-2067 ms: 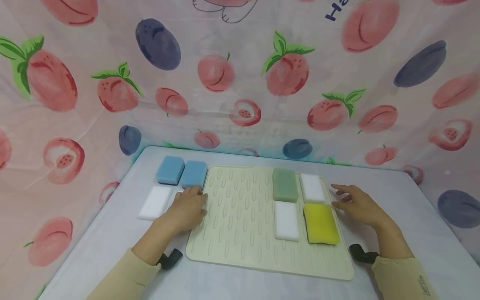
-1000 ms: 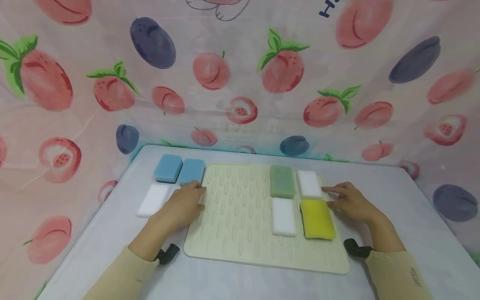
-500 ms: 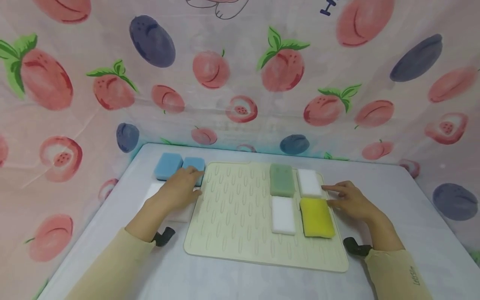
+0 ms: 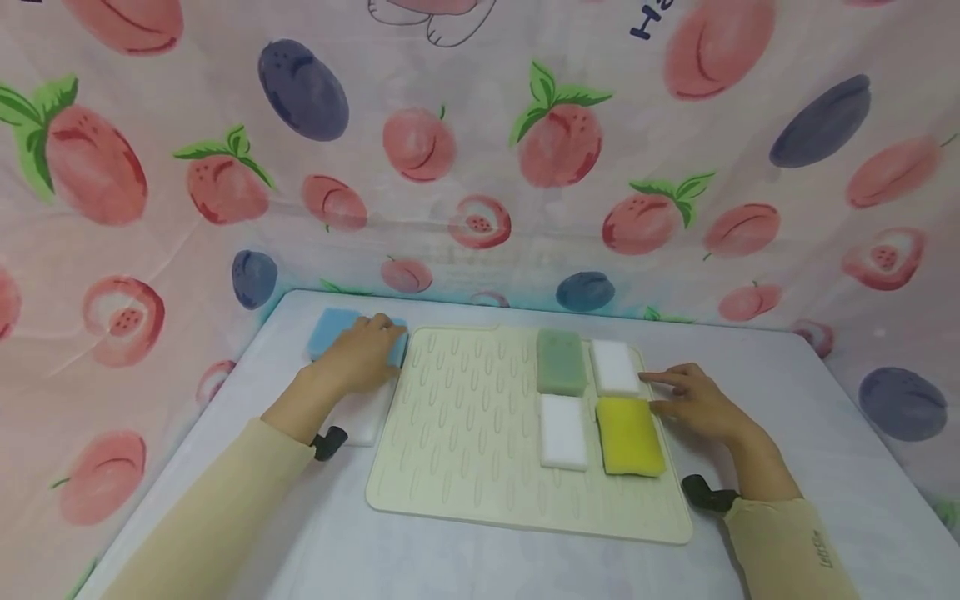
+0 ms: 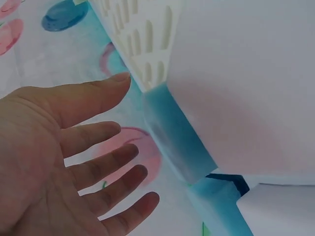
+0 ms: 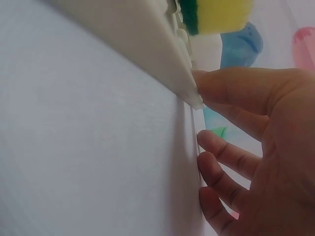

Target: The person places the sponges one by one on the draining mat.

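My left hand [image 4: 357,354] hovers over the right one of two blue sponges [image 4: 400,340], partly covering both. In the left wrist view the hand [image 5: 64,152] has its fingers spread beside the blue sponge [image 5: 177,132], holding nothing. A white sponge [image 4: 363,417] lies below it, left of the cream mat [image 4: 465,450]; my arm hides what lies further left. At the mat's right edge rests my right hand [image 4: 701,404], fingers extended; in the right wrist view this hand [image 6: 280,132] has its thumb touching the mat rim [image 6: 172,64].
On the mat's right side lie a green sponge [image 4: 561,362], a white one [image 4: 615,367], another white one [image 4: 563,432] and a yellow one [image 4: 630,436]. A fruit-print cloth [image 4: 420,75] rises behind the white table [image 4: 817,433].
My left hand has moved up and slightly left, from beside the white sponges to over the blue ones. My right hand came in to the mat's edge and has stayed there.
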`<state>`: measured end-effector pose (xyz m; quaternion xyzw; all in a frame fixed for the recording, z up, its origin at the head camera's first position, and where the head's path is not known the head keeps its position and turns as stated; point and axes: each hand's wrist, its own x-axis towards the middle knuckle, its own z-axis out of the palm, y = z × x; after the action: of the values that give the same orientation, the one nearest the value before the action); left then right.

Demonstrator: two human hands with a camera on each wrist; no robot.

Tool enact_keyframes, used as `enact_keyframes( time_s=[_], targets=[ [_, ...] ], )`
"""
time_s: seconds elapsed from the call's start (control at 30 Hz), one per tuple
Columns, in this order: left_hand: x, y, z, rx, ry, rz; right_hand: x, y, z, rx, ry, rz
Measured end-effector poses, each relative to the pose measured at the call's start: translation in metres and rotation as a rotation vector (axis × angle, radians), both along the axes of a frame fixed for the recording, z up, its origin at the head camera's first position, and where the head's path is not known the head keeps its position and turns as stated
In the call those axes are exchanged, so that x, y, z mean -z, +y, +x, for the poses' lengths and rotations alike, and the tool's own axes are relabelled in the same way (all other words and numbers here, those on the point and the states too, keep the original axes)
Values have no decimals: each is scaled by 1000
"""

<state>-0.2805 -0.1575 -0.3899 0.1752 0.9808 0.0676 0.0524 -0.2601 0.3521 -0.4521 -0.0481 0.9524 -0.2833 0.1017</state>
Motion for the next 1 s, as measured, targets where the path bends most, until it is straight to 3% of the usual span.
enact_keyframes(
  time_s=[0.47, 0.8, 1.0],
  targets=[
    [13, -9, -24, -5, -10, -54, 3, 0, -1, 5, 13, -20],
    [10, -10, -36, 8, -103, -42, 6, 0, 1, 13, 12, -30],
    [10, -10, -42, 17, -118, -50, 7, 1, 0, 4, 28, -31]
  ],
)
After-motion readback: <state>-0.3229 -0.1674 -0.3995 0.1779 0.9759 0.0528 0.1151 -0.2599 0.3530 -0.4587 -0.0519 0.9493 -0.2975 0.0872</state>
